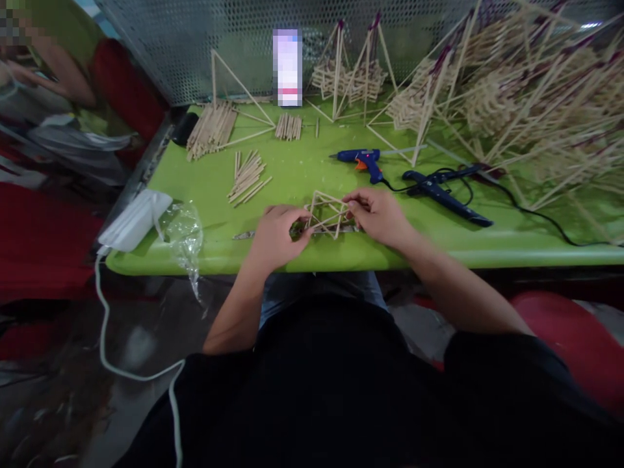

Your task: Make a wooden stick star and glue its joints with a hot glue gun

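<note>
Wooden star [326, 218], thin and pointy: we are pinching its sides, left hand [279, 234] and right hand [376, 214] half curled.

Upper garment: T-shirt [331, 383], black, short-sleeved, plain over the visible front; cloth appears matte, folds mostly lost in shadow.
Front outline: broad, rounded curve where the shirt overlaps the trousers.
Left sleeve [214, 383]: black, matching the body of the shirt; hem near the elbow.
Right sleeve [502, 367]: black, loose-cut, wide at the opening; hem near the elbow.
Trousers: jeans [279, 292], blue, faded in tone; only upper portions visible.
Forearms [236, 312]: bare below both hems.
Left hand [277, 237], right hand [375, 216]: bare.
</note>
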Demonstrator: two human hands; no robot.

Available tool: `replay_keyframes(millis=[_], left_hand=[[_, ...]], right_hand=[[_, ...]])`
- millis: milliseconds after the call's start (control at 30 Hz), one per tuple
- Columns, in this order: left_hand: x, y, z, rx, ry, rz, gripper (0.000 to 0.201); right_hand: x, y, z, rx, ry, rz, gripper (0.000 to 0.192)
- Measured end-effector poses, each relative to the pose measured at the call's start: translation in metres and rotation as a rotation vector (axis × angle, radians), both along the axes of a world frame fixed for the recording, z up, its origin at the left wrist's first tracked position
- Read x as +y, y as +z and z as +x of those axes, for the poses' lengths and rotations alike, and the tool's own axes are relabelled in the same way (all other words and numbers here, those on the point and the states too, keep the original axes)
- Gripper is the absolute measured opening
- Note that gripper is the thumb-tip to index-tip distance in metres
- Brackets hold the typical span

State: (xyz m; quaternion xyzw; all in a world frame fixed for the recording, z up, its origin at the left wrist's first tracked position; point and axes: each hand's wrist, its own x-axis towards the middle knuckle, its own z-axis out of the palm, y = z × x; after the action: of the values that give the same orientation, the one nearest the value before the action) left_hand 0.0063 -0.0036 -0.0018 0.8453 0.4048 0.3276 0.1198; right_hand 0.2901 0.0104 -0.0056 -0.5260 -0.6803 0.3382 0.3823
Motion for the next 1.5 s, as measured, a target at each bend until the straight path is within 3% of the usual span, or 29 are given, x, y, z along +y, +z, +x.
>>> replay_keyframes(millis=[167, 300, 500, 567, 667, 833, 933, 1033, 1100, 1200, 1300, 1400, 1500], left_hand=[[-0.002, -0.004, -0.001, -0.037, -0.022, 0.075, 0.018], [-0.003, -0.004, 0.0, 0.016, -0.011, 0.057, 0.019], [-0.003, 0.001, 0.001, 0.106, 0.02, -0.024, 0.032], [-0.003, 0.001, 0.001, 0.164, 0.021, -0.025, 0.025], [-0.004, 0.001, 0.002, 0.213, 0.033, -0.009, 0.007], [-0.012, -0.002, 0.006, 0.272, 0.085, 0.0, 0.011], [-0.016, -0.009, 0.01, 0.219, 0.157, 0.03, 0.015], [-0.018, -0.018, 0.012, 0.072, 0.225, 0.164, 0.017], [-0.02, -0.022, 0.011, -0.036, 0.223, 0.298, 0.017], [-0.023, -0.022, 0.012, -0.132, 0.21, 0.485, 0.017], [-0.029, -0.016, 0.014, -0.194, 0.188, 0.619, 0.012], [-0.033, -0.013, 0.017, -0.207, 0.192, 0.623, 0.013], [-0.034, -0.016, 0.019, -0.207, 0.194, 0.53, 0.013]], right_hand=[[-0.011, 0.003, -0.002, -0.292, -0.009, 0.293, 0.025], [-0.013, 0.001, -0.002, -0.303, -0.016, 0.333, 0.023], [0.007, -0.007, 0.016, 0.167, -0.16, 0.174, 0.007], [0.012, -0.006, 0.025, 0.292, -0.253, 0.177, 0.007], [0.005, -0.005, 0.037, 0.316, -0.359, 0.221, 0.006], [-0.042, -0.016, 0.059, 0.095, -0.495, 0.258, 0.012], [-0.066, -0.024, 0.075, -0.253, -0.647, 0.362, 0.017], [-0.075, -0.027, 0.083, -0.519, -0.734, 0.482, 0.02], [-0.076, -0.025, 0.079, -0.498, -0.746, 0.562, 0.022], [-0.078, -0.018, 0.058, -0.31, -0.674, 0.615, 0.026], [-0.082, -0.006, 0.027, 0.014, -0.402, 0.422, 0.034], [-0.081, 0.004, -0.002, 0.25, -0.178, 0.225, 0.035], [-0.07, 0.005, -0.021, 0.379, -0.106, 0.153, 0.035]])
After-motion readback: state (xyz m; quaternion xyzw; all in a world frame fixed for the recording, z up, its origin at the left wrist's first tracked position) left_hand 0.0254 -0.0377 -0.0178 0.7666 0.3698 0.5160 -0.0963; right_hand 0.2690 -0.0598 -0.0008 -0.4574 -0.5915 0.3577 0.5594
